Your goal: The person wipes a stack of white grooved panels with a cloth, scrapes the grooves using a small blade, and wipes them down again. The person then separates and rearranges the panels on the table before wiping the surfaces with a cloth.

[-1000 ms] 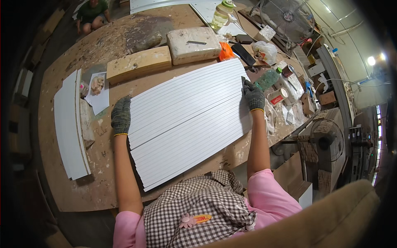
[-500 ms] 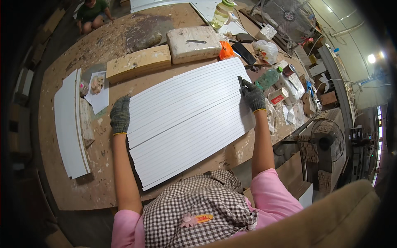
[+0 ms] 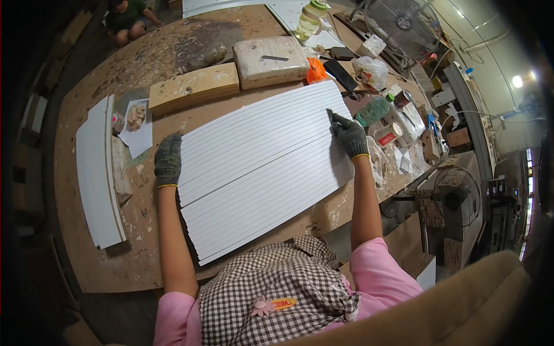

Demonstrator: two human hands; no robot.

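A wide row of long white strips [image 3: 254, 167] lies side by side on the table in front of me, with a darker line running between two groups of them. My left hand [image 3: 168, 161], in a dark grey knit glove, rests along the strips' left ends with its fingers stretched out. Over the right end of the strips, my gloved right hand [image 3: 350, 135] is closed on a small dark flat scraper [image 3: 329, 114], whose tip points away from me. The glove hides most of the scraper.
Behind the strips stand a wooden block [image 3: 193, 88] and a wrapped block [image 3: 270, 66] with a thin blade on it. White curved panels [image 3: 95, 173] lie at left. A green bottle [image 3: 369, 111], paper cup [image 3: 388, 134] and phone [image 3: 340, 75] crowd the right. A person [image 3: 124, 20] sits beyond the table.
My right hand has shifted slightly left, carrying the scraper from the strips' right edge further over their surface. My left hand stays where it was. The person beyond the table has leaned a little.
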